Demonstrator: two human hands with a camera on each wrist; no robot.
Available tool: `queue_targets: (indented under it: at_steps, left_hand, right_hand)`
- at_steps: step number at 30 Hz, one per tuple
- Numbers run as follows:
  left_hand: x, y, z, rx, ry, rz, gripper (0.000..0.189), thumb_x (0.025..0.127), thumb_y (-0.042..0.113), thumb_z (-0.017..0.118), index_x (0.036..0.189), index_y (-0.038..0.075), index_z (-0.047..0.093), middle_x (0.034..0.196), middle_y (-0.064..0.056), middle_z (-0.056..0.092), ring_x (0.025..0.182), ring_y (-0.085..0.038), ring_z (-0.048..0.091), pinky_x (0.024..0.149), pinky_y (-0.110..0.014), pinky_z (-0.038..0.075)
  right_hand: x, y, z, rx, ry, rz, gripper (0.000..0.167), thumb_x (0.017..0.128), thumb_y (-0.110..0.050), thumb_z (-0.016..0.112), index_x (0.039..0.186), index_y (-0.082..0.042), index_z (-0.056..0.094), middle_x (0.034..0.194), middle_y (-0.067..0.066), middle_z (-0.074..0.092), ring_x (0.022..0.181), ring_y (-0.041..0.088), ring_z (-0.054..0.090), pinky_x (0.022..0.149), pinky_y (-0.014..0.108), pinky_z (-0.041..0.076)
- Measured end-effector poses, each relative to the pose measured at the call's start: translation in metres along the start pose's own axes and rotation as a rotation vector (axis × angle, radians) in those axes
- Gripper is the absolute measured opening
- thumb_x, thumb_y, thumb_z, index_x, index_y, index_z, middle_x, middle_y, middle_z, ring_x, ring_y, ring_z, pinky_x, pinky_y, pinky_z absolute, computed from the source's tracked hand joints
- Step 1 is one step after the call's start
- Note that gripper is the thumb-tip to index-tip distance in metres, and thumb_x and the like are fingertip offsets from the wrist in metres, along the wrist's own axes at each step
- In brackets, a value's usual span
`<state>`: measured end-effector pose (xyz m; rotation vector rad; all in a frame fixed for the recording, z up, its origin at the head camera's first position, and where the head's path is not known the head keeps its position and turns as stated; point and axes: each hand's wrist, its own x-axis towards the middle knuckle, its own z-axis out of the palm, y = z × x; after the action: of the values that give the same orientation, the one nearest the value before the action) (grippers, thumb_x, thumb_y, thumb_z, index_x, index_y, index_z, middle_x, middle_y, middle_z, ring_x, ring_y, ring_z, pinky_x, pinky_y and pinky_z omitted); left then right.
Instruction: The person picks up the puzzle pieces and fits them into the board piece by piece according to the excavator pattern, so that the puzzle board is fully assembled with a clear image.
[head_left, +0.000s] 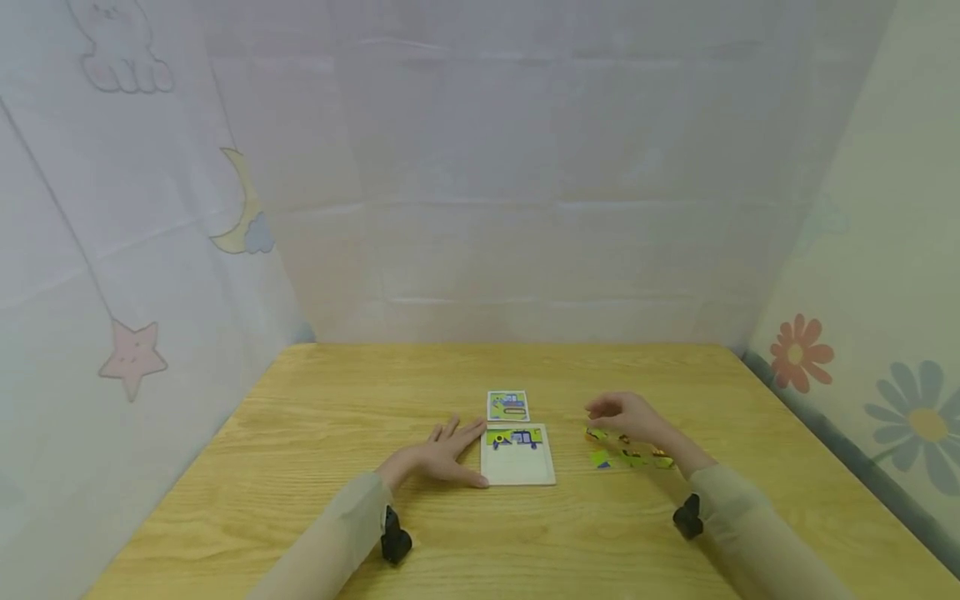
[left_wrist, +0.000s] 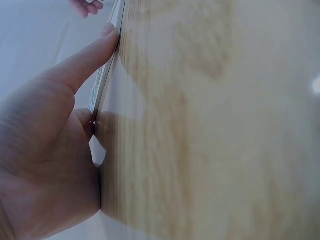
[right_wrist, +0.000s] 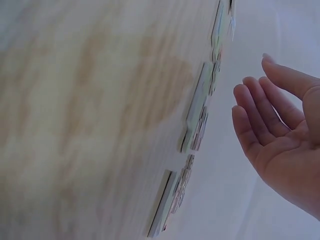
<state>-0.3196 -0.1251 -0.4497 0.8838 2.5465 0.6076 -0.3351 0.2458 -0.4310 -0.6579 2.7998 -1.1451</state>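
A white-framed puzzle board (head_left: 517, 468) lies on the table, with several pieces fitted along its top and a bare lower part. My left hand (head_left: 438, 458) rests at the board's left side, thumb at the lower corner and fingertips at the upper one. In the left wrist view, the thumb of the left hand (left_wrist: 55, 120) touches the board edge (left_wrist: 107, 70). My right hand (head_left: 632, 418) hovers above loose puzzle pieces (head_left: 602, 459). The right wrist view shows the right hand (right_wrist: 280, 120) with loosely bent fingers, holding nothing, apart from the puzzle pieces (right_wrist: 197, 97).
Behind the board lies a small square picture card (head_left: 508, 406) showing a vehicle. The wooden table (head_left: 375, 375) ends at pale cloth walls (head_left: 487, 208) at the back and sides. Black wrist cameras (head_left: 395, 537) sit on both sleeves.
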Motion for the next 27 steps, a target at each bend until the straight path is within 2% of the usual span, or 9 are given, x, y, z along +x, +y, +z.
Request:
queue_targets:
  at_steps: [8, 14, 19, 27]
  left_hand:
    - [-0.0004, -0.0007, 0.0002, 0.0, 0.001, 0.008, 0.096, 0.084, 0.054, 0.061, 0.153, 0.018, 0.005, 0.16, -0.003, 0.002, 0.143, -0.037, -0.012, 0.115, -0.056, -0.005]
    - [0.0003, -0.0006, -0.0001, 0.001, 0.003, 0.003, 0.097, 0.084, 0.055, 0.061, 0.153, 0.02, 0.003, 0.16, -0.001, 0.0, 0.144, -0.035, -0.013, 0.115, -0.055, -0.006]
    - [0.0015, 0.0, -0.0003, -0.003, 0.002, -0.008, 0.097, 0.083, 0.056, 0.061, 0.153, 0.02, 0.004, 0.16, 0.0, 0.0, 0.144, -0.034, -0.013, 0.115, -0.054, -0.006]
    - [0.0016, 0.0012, -0.0012, -0.007, 0.003, 0.0, 0.097, 0.084, 0.054, 0.062, 0.153, 0.017, 0.005, 0.16, -0.003, 0.001, 0.144, -0.036, -0.013, 0.114, -0.055, -0.006]
  right_hand:
    - [0.0001, 0.0047, -0.0005, 0.007, -0.036, 0.036, 0.038, 0.088, -0.018, 0.066, 0.118, 0.004, 0.06, 0.109, 0.018, 0.066, 0.1, 0.029, 0.062, 0.08, 0.036, 0.054]
    - [-0.0005, 0.0049, -0.0015, -0.044, -0.05, 0.05, 0.032, 0.087, -0.013, 0.066, 0.114, 0.004, 0.063, 0.103, 0.016, 0.067, 0.092, 0.026, 0.063, 0.075, 0.036, 0.054]
    - [-0.0028, 0.0042, -0.0021, -0.053, -0.064, 0.093, 0.035, 0.084, -0.015, 0.07, 0.112, 0.004, 0.064, 0.104, 0.015, 0.067, 0.089, 0.024, 0.062, 0.071, 0.034, 0.054]
    - [-0.006, 0.0044, -0.0026, -0.086, -0.085, 0.108, 0.034, 0.084, -0.015, 0.071, 0.112, 0.002, 0.064, 0.108, 0.014, 0.065, 0.095, 0.028, 0.061, 0.077, 0.039, 0.053]
